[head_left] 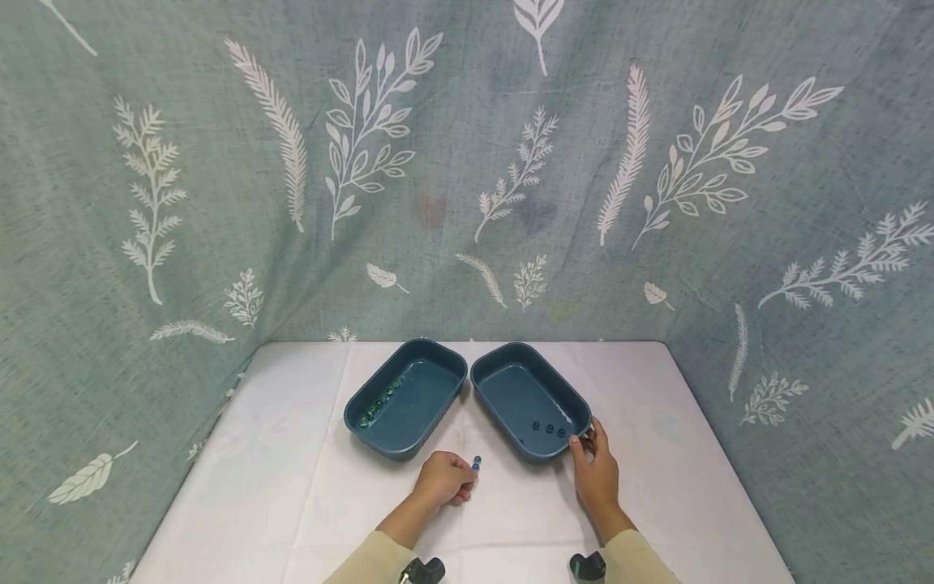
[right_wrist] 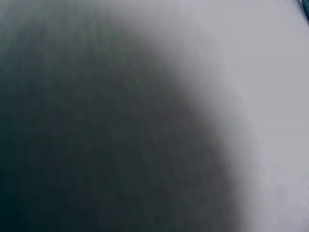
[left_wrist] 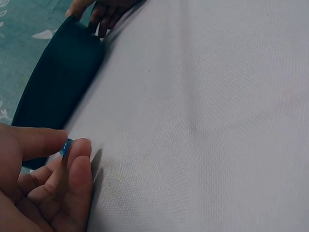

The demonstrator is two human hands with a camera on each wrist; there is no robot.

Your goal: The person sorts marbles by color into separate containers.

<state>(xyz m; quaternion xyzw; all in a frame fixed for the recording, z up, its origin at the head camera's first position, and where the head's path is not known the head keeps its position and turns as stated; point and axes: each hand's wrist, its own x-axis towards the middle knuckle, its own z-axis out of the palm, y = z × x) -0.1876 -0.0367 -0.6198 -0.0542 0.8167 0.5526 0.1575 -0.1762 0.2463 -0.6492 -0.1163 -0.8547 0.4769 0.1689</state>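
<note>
My left hand (head_left: 443, 478) pinches a blue marble (left_wrist: 66, 147) between thumb and fingertips, just above the white cloth. Another blue marble (head_left: 477, 459) shows right beside those fingertips in the head view. My right hand (head_left: 598, 477) grips the near right corner of the right blue tray (head_left: 503, 414), thumb at the rim and fingers outside. Inside that tray, several dark blue marbles (head_left: 550, 429) lie near its close end. The left blue tray (head_left: 438, 426) holds a row of green marbles (head_left: 379, 404) along its left wall. A dark blur fills most of the right wrist view.
Both trays stand angled on a table covered with a white cloth (head_left: 292, 487), their far ends close together. A grey-green leaf-print curtain (head_left: 452, 162) rises behind and on both sides of the table.
</note>
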